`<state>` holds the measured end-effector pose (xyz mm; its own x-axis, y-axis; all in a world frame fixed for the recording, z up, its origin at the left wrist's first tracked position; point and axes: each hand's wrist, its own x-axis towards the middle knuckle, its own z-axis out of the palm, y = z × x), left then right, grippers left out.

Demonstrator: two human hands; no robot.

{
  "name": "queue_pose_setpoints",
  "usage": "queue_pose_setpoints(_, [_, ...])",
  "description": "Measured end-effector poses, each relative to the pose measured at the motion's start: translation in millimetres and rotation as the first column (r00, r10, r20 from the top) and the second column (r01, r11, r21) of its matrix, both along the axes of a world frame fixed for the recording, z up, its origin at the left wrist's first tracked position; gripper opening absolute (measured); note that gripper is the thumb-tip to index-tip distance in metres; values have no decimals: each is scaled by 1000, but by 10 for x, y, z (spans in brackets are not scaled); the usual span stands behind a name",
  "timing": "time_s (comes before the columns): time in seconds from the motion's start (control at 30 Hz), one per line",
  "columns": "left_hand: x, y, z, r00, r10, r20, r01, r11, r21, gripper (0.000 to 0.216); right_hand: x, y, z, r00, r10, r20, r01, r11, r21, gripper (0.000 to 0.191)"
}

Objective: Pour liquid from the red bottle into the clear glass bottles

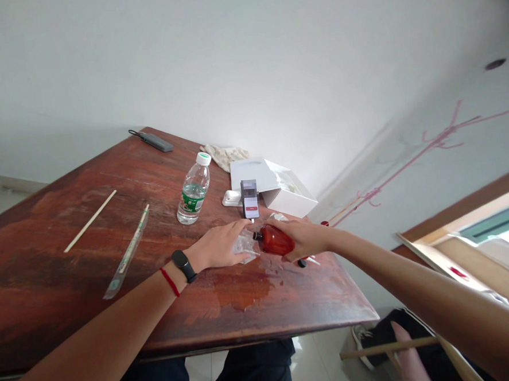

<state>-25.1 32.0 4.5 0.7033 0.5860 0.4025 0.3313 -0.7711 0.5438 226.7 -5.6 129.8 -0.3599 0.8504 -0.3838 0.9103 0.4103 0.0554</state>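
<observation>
My right hand (298, 237) is wrapped round a reddish-brown bottle (275, 240), tipped on its side with its dark neck pointing left. The neck's mouth is beside a clear plastic container (246, 247), whose exact kind I cannot make out. My left hand (217, 244) grips that container between thumb and fingers. A small black cap (302, 263) lies on the table just below my right hand. A wet puddle (243, 292) spreads over the wood in front of both hands. Behind them, a phone (250, 200) stands upright with its screen lit.
On the wooden table (159, 323) are a water bottle (194, 191), a bare chopstick (90, 221), wrapped chopsticks (129, 253), a grey cabled device (156, 141), a cloth (224, 156) and an open white box (289, 193). A pink coat rack (408, 166) leans right; another person's leg (406, 353) shows below.
</observation>
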Motion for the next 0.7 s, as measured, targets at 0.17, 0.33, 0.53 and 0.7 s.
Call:
queue_pose_setpoints(0.17, [-2, -7, 9, 1000, 0, 2, 0, 1000, -1, 71, -8, -8, 4, 1000, 6, 2, -6, 1000, 12, 101])
queue_pose_setpoints(0.33, [0, -5, 5, 1000, -3, 4, 3, 1000, -4, 71, -22, -16, 5, 1000, -22, 1, 22, 1000, 2, 102])
queue_pose_setpoints(0.53, [8, 0, -15, 1000, -4, 12, 4, 1000, -7, 71, -27, -17, 3, 1000, -18, -2, 18, 1000, 4, 104])
queue_pose_setpoints(0.7, [14, 7, -39, 1000, -3, 24, 3, 1000, -4, 73, -9, -16, -9, 1000, -9, -12, 9, 1000, 6, 103])
